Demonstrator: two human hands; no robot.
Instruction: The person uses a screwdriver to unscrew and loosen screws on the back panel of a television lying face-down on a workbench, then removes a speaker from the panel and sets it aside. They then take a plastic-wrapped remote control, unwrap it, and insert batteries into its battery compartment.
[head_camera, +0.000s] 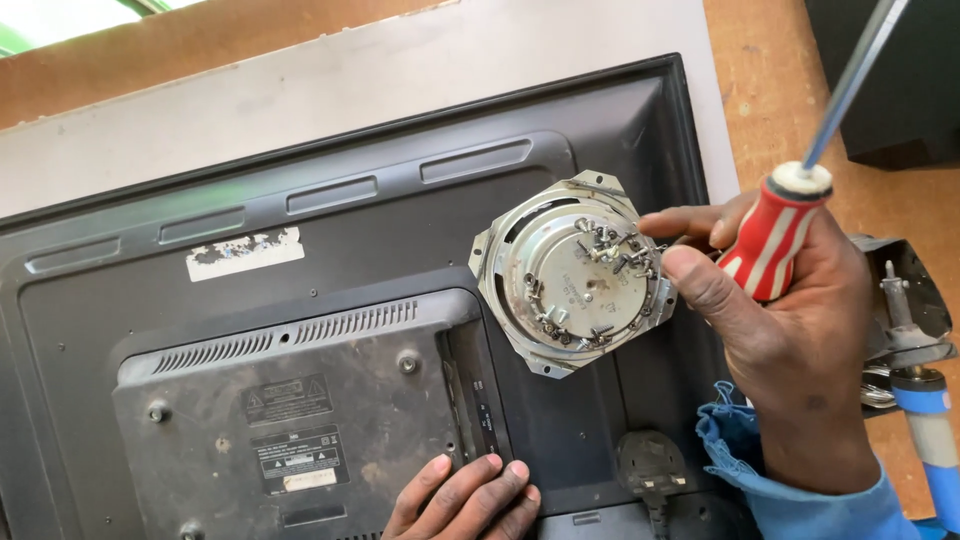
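Resting on the black television back (330, 250), right of centre, the round metal speaker frame (575, 272) looks stiff and fairly heavy — best held by its rim, clear of the thin terminals and small screws. Right hand (790, 320) grips a red-striped screwdriver (775, 235), fingertips touching the frame; left hand (465, 495) presses flat and unclenched — holding nothing.

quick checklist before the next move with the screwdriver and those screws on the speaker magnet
1. Right hand grips screwdriver: ok.
2. Screwdriver tip aimed at the screws: not ok, shaft points up and away.
3. Screws stuck on the speaker, within fingertip reach: ok.
4. Left hand steadies the television back: ok.
5. Speaker rests flat: ok.
6. Screw count complete: cannot tell.
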